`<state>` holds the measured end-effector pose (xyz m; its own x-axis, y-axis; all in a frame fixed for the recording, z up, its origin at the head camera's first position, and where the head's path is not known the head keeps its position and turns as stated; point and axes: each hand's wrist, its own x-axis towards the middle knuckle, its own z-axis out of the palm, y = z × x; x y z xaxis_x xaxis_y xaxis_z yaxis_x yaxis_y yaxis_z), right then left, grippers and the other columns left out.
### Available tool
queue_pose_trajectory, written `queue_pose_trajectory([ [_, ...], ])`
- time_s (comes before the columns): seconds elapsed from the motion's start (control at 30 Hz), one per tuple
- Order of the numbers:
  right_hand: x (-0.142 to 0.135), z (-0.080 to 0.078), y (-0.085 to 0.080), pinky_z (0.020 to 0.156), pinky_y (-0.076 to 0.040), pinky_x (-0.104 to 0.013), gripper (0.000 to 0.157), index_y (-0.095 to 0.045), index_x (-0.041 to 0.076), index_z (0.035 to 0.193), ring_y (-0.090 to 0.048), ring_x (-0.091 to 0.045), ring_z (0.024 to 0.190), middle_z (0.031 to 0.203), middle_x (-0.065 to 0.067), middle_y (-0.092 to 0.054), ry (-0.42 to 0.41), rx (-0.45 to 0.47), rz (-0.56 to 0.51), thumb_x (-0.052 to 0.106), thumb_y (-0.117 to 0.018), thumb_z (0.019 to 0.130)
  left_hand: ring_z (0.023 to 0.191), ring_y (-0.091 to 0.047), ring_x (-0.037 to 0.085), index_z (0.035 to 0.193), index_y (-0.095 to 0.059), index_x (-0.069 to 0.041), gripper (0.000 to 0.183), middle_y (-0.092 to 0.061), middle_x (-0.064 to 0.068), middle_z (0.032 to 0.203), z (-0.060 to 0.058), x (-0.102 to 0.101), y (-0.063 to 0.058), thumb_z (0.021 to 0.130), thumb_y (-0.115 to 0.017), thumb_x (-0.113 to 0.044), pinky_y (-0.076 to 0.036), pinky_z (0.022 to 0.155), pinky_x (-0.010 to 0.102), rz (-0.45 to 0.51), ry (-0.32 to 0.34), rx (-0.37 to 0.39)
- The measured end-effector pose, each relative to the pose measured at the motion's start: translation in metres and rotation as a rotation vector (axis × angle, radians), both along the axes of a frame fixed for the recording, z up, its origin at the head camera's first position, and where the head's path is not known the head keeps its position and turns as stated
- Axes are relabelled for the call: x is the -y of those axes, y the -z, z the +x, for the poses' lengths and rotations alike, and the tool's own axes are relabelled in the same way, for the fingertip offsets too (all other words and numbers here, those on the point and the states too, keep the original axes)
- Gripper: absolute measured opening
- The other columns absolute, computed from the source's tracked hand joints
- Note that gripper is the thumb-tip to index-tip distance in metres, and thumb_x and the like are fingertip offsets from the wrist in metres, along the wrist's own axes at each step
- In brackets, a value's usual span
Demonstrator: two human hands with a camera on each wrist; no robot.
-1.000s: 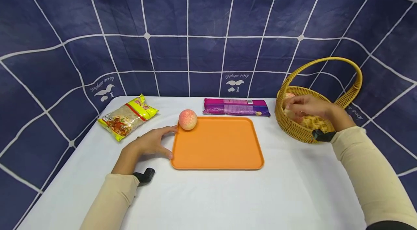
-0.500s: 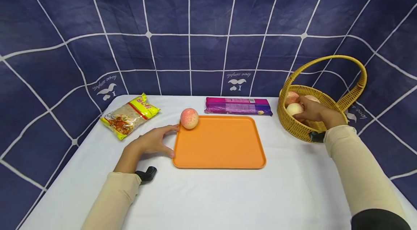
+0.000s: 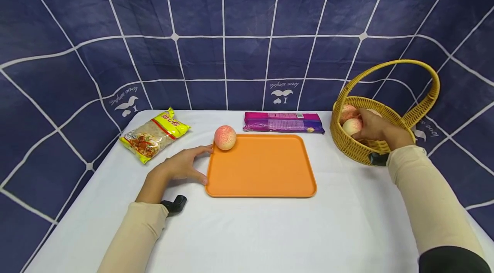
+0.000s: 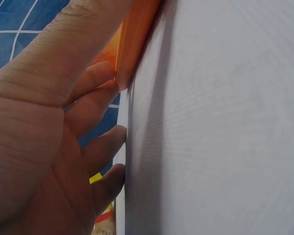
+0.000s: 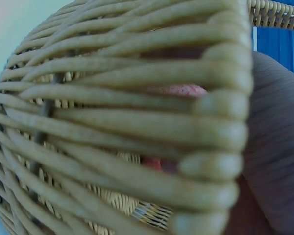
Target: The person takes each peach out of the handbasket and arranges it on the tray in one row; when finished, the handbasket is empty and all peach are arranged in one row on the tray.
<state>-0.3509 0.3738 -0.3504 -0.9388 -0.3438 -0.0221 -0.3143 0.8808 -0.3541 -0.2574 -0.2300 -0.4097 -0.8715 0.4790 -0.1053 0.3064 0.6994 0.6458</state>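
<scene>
In the head view my left hand (image 3: 181, 165) is at the left side of the orange tray (image 3: 266, 170), thumb and fingers spread, fingertips touching its edge. A pink and cream peach (image 3: 225, 138) sits in the tray's far left corner. On the right, my right hand (image 3: 376, 129) reaches into the yellow wicker basket (image 3: 347, 146), thumb and fingers about a peach (image 3: 352, 126). Another peach (image 3: 349, 112) lies behind it, and a further one is partly hidden by the hand. Basket weave (image 5: 137, 122) covers most of the right wrist view, hiding the right fingertips.
A purple snack packet (image 3: 283, 122) lies behind the tray. A yellow and clear food bag (image 3: 154, 135) lies at the far left of the white table (image 3: 247, 238). The basket's tall handle (image 3: 409, 65) arches above its rim. A dark blue checked cloth (image 3: 247, 19) hangs behind.
My right hand has moved lower into the basket, and the peach by its fingers now shows more of its pink side. My left hand stays at the tray's edge.
</scene>
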Motion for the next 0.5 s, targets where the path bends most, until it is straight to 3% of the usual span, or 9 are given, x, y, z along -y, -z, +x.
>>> queue_pose_trajectory([
  [0.23, -0.0014, 0.0012, -0.005, 0.089, -0.047, -0.054, 0.065, -0.055, -0.011, 0.118, -0.054, -0.04, 0.101, 0.108, -0.025, -0.06, -0.023, -0.025, 0.038, 0.014, -0.09, 0.069, 0.143, -0.037, 0.035, 0.147, -0.051, -0.011, 0.102, -0.045, 0.013, 0.154, 0.0007, -0.0001, -0.0001, 0.062, -0.096, -0.044, -0.027, 0.117, 0.057, 0.008, 0.005, -0.003],
  [0.37, -0.0041, 0.0021, -0.0044, 0.097, -0.041, -0.059, 0.065, -0.058, -0.006, 0.126, -0.048, -0.043, 0.111, 0.117, -0.028, -0.054, -0.028, 0.018, 0.042, 0.015, -0.089, 0.073, 0.144, -0.036, 0.035, 0.147, -0.051, -0.011, 0.102, -0.044, 0.012, 0.155, 0.0007, 0.0, 0.0005, 0.062, -0.096, -0.044, -0.026, 0.117, 0.057, 0.008, 0.003, -0.002],
  [0.5, -0.0055, 0.0035, -0.0035, 0.098, -0.041, -0.061, 0.073, -0.051, -0.005, 0.136, -0.048, -0.044, 0.111, 0.123, -0.031, -0.05, -0.005, 0.066, 0.016, 0.017, -0.087, 0.077, 0.144, -0.036, 0.035, 0.147, -0.051, -0.011, 0.101, -0.045, 0.012, 0.154, 0.0006, -0.0003, 0.0007, 0.062, -0.096, -0.043, -0.027, 0.117, 0.057, 0.007, 0.003, -0.002],
])
